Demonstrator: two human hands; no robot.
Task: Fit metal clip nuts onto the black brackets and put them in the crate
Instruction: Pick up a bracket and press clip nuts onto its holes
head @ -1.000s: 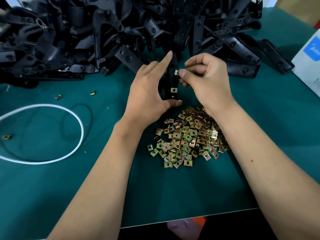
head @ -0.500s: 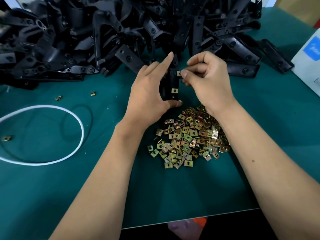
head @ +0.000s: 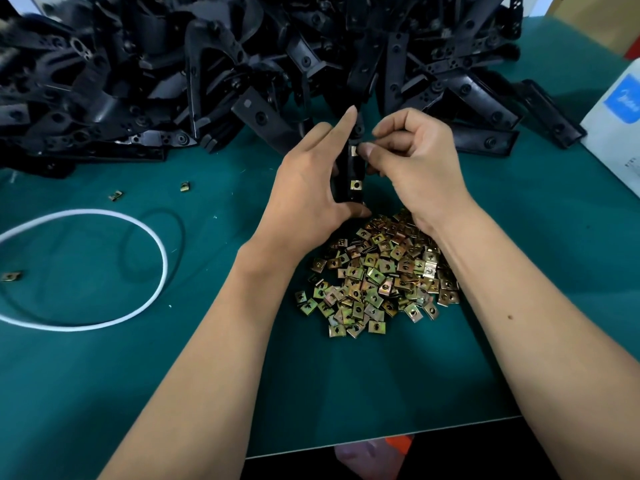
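Beyond both hands, a big heap of black brackets (head: pixel 242 74) covers the far part of the green table (head: pixel 346 393). To the left of the left hand lies a white cord loop (head: pixel 152 237) with a few stray clip nuts near it, and off to the right of the right hand stands a white box (head: pixel 616 133). Just under the wrists, nearer the person, sits the pile of clip nuts (head: pixel 377 275). The left hand (head: pixel 308 188) holds one black bracket (head: pixel 349 174) upright, thumb at its lower end and forefinger stretched up along its far side; one fitted clip nut (head: pixel 356 185) already sits low on it. The right hand (head: pixel 419 157), fingers curled, pinches a second clip nut (head: pixel 354 151) against the bracket's upper part, between thumb and forefinger.
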